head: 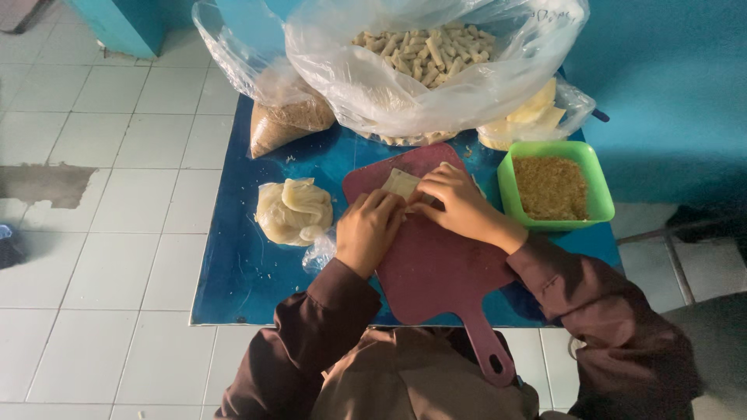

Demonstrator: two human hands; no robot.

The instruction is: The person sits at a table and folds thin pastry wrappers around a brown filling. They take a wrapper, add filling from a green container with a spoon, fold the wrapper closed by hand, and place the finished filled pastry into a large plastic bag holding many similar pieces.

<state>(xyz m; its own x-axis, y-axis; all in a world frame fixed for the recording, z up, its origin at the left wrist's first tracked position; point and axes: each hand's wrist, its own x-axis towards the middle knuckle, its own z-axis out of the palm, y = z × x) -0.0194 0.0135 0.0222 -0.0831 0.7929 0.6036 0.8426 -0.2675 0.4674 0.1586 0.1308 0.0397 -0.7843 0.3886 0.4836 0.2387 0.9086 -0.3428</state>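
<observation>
Already done: a large clear plastic bag [436, 78] at the far edge of the counter is heaped with pale finger-length rolled sticks [424, 50], by the look of it finished pieces.
In hand: one thin, pale square pastry sheet [401, 183] lies on the dark red plastic cutting board with a handle [436, 264], partly covered by both hands; it seems to be mid-roll.
Left hand [367, 230]: fingers curled down onto the near edge of the sheet, pinching it.
Right hand [461, 204]: fingers bent over the sheet's right side, pressing and gripping it.
Left to do: a crumpled clear bag of soft cream-coloured dough or stacked sheets [294, 210] sits just left of the board, so a fair amount looks unrolled.
Nearby: a square green plastic tub of brown crumbs [554, 187] at the right; a bag of brown crumbs [284, 124] at the back left.
Counter: glossy blue counter [249, 272], with a few crumbs scattered.
</observation>
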